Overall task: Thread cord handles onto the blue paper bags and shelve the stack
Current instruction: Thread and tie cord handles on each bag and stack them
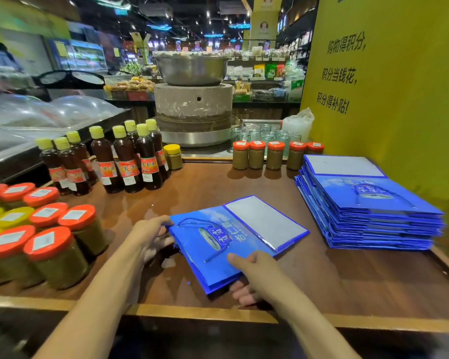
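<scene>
Head view: blue bag (213, 270) lies flat near-centre, cord handle (192, 219) looks threaded. Left hand (151, 234) grips its left edge, right hand (254, 275) pinches the near edge. Next, probably lift it onto the right-hand stack (368, 203).

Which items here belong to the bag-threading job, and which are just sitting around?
Job: blue paper bag, held by left hand and right hand; its cord handle; stack of blue bags.
Lying about: sesame oil bottles; orange-lidded jars; stone mill; steel basin; empty glass jars.

bag (208, 265): glossy paper | table (347, 275): polished wood | basin (191, 69): probably steel
</scene>
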